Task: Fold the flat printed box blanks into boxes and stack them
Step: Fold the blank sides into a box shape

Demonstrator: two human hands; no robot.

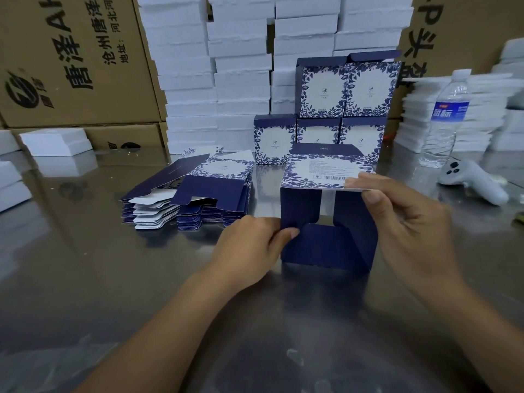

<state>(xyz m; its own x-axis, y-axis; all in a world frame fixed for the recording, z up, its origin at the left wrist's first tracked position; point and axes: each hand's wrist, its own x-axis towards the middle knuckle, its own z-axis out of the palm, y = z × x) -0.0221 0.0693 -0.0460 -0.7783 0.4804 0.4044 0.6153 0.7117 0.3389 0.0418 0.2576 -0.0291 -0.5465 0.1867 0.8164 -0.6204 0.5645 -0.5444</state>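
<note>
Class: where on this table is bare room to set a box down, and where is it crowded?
The table is bare left of the flat blanks and in front of the held box. Crowded: folded boxes, bottle, controller behind.

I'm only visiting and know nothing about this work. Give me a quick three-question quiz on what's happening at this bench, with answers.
1. True or false: the left hand holds nothing.
2. The pile of flat blanks lies where from the half-folded box? A left, B right, C on top.
3. How many finished boxes stand stacked behind?
Key: 1 false, it pinches a flap of the box; 2 A; 3 five, three below and two on top.
</note>
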